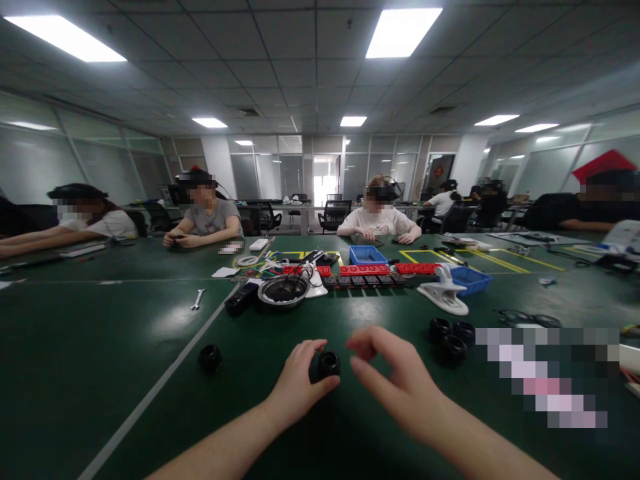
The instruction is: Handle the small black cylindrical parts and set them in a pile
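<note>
A small black round piece with a hollow centre (329,363), like a small wheel, stands on the green table in front of me. My left hand (300,380) curls around its left side, with the thumb across the near side and the fingertips behind. To the right of it, my right hand (395,373) hovers with thumb and fingers apart and nothing between them; its fingertips are slightly blurred. One similar black piece (209,359) lies off to the left. On the right sits a group of 3 more black pieces (453,348).
A wrench (199,299) lies at the left. Farther back are a metal bowl with cables (284,291), red power strips (364,270), a blue tray (367,254) and a white clip stand (445,297). Co-workers sit across the green table (165,413), one person (377,217) directly opposite.
</note>
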`<act>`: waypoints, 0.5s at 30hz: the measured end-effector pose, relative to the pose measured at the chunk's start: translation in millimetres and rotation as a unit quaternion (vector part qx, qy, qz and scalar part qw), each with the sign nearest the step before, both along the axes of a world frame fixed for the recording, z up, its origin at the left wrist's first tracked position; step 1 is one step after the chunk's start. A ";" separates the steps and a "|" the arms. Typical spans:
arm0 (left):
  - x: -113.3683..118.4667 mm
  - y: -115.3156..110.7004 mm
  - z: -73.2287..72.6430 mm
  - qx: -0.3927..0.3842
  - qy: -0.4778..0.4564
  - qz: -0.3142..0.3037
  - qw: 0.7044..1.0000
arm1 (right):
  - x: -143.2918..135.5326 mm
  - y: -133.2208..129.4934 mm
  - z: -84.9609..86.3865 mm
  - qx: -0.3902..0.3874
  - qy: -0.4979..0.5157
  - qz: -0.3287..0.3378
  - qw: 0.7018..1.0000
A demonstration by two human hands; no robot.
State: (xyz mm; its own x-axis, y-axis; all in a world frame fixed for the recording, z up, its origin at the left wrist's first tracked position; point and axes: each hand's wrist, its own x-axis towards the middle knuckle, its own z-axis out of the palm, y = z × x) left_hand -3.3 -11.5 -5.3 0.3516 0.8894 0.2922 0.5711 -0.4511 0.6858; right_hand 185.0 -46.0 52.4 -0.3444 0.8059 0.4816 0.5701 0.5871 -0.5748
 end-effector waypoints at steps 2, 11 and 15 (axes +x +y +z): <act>-1.7 1.4 -0.4 0.007 -0.003 0.001 1.000 | 1.8 23.4 -5.9 -0.091 0.008 -0.019 0.996; -10.7 13.9 1.2 -0.020 0.126 -0.077 0.989 | -20.9 31.7 -34.2 -0.127 -0.074 0.075 0.986; -5.1 12.4 2.6 -0.014 0.140 -0.060 0.988 | -28.8 26.9 -31.2 -0.070 -0.090 0.037 0.993</act>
State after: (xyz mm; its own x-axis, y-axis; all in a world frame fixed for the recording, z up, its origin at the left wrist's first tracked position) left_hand -8.5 0.9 -2.7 0.5183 0.8429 0.1447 0.6840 -0.5101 0.5215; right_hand 156.2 -19.1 21.2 -0.4756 0.8299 0.2918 0.6292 0.5527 -0.5465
